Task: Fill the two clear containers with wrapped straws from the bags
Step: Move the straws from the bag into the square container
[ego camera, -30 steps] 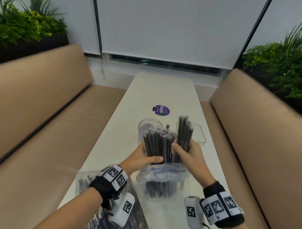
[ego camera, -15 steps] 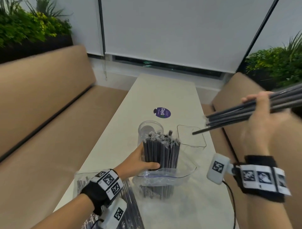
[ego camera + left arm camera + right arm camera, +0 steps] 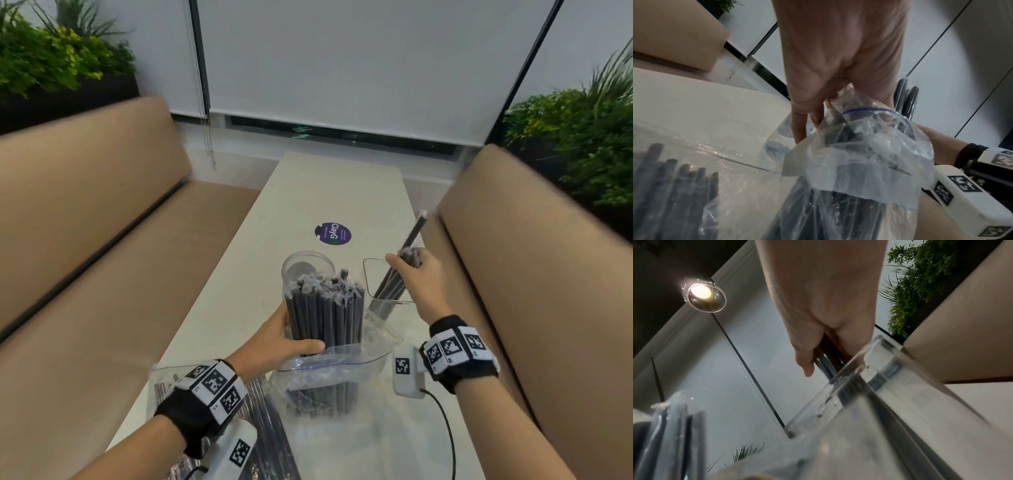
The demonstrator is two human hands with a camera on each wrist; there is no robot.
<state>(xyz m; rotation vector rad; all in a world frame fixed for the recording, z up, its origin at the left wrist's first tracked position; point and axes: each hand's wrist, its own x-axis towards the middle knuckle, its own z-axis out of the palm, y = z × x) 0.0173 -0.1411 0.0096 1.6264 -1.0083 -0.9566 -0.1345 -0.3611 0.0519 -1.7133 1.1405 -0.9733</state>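
A clear zip bag (image 3: 329, 373) stands upright on the table, packed with black wrapped straws (image 3: 325, 315). My left hand (image 3: 281, 339) grips that bundle from the left, with the bag's rim (image 3: 869, 112) just below the fingers. My right hand (image 3: 411, 277) holds a few straws (image 3: 394, 284) whose lower ends are inside the square clear container (image 3: 371, 274); one straw (image 3: 416, 229) sticks up past the hand. The right wrist view shows the straws (image 3: 826, 360) passing over the container's edge (image 3: 855, 366). A round clear container (image 3: 306, 265) stands behind the bag.
A second bag of straws (image 3: 164, 383) lies flat at the near left, under my left wrist. A purple sticker (image 3: 333, 233) marks the table (image 3: 342, 185) farther back. Tan benches (image 3: 85, 240) run along both sides, with plants behind them.
My right hand pulled a few straws out of the bag, swung them up and right, and has now lowered their ends into the square container. The left hand stayed on the bundle.
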